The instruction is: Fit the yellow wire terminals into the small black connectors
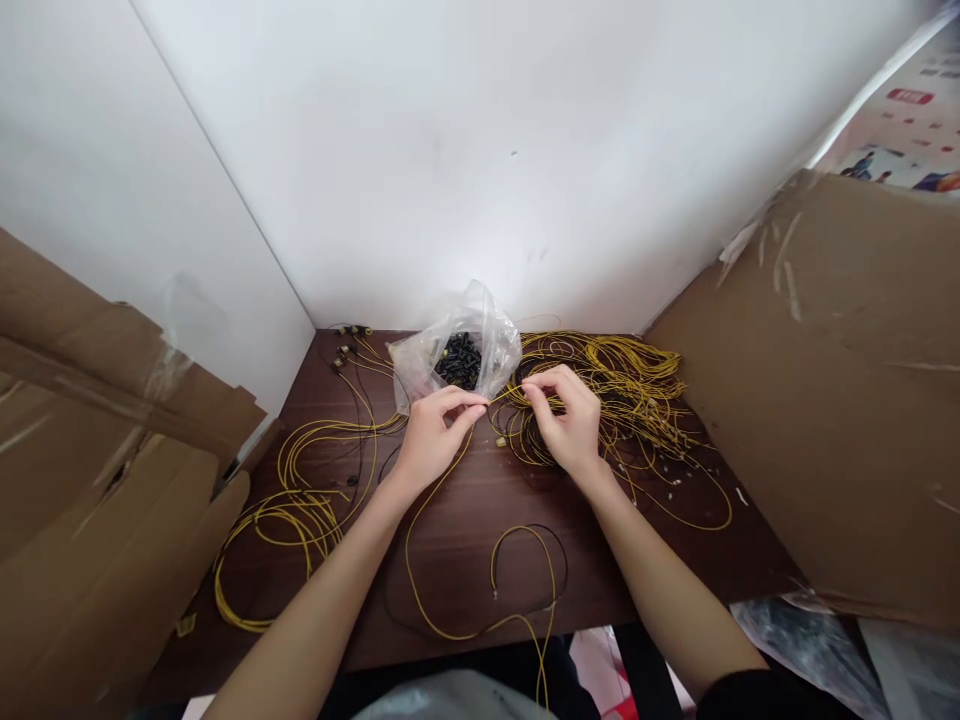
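White walls: two faces, the back wall (420, 150) and a left panel (112, 130), meeting in an upright corner behind the table.
Cardboard: brown, two main masses, the right cardboard (825, 400) and the left cardboard (112, 500), one flanking each side of the table; the left one is torn and layered.
Table: one dark reddish-brown tabletop (480, 500), its far edge against the wall.
Printed sheet: one (911, 130), in the upper right corner, behind the right cardboard.
Hands: two, both over the middle of the table; left hand (435, 432) closed, thumb and finger pinching the yellow wire; right hand (571, 418) closed in a pinch on it too.
Wire tangle: one large heap (615, 375) of yellow and dark wires at the back right; too overlapped to count.
Clear bag: one (501, 340), open, against the back wall, just beyond the left hand.
Left coils: yellow loops (289, 450) along the left side; their number cannot be told.
Loose wire: yellow (409, 550), curving from near the left hand down to the front edge.
Held yellow wire: one short stretch (505, 394) visible between the hands, long axis running left to right, rising slightly toward the right hand.
Black pieces: many, heaped inside the bag (459, 362), uncountable.
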`<state>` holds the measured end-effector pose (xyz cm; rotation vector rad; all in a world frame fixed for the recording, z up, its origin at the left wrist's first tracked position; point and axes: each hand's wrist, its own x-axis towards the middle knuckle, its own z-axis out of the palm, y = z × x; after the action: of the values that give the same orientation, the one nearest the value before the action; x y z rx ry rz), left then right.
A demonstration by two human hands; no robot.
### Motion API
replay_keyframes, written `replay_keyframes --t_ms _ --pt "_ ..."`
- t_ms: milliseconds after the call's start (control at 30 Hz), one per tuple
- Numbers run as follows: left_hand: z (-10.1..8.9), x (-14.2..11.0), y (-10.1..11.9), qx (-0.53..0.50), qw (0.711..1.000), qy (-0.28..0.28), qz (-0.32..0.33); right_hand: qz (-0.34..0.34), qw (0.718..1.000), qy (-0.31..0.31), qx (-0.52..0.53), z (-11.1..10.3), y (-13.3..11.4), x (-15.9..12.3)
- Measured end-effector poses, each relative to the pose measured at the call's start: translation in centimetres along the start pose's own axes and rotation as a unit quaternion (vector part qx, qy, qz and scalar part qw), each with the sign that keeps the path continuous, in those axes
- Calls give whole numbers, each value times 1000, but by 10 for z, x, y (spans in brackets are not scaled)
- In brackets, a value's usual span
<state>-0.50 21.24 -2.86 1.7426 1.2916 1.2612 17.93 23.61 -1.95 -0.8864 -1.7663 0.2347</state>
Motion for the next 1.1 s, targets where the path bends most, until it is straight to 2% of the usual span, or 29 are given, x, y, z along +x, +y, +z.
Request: replay_keyframes --t_ms 133,233,367,567,633,700,767,800,933,1100 --pt "-1 1 1 -13 1000 0 -17 40 998 37 13 -5 5 3" --pt "1 -1 4 -83 994 -5 -76 76 995 60 30 -6 8 3" --pt "0 -2 11 -228 958 -1 -176 143 981 56 114 -2 11 2" --pt "-8 1 17 -373 906 4 -197 226 933 98 264 2 16 5" --pt "-8 1 17 -393 896 -1 -207 272 916 53 290 3 16 5" --pt "-5 0 17 -399 891 -4 -215 313 898 -50 304 4 12 4" --pt "-3 -1 16 -398 891 -12 -216 326 881 -138 315 6 5 2" --pt "-2 -1 16 -395 893 -16 -214 322 875 -160 323 8 1 2" --pt "1 -1 17 -350 914 -18 -206 295 871 -169 354 11 -11 1" --pt "4 -2 19 -297 934 -28 -197 316 888 -126 310 12 -7 -2"
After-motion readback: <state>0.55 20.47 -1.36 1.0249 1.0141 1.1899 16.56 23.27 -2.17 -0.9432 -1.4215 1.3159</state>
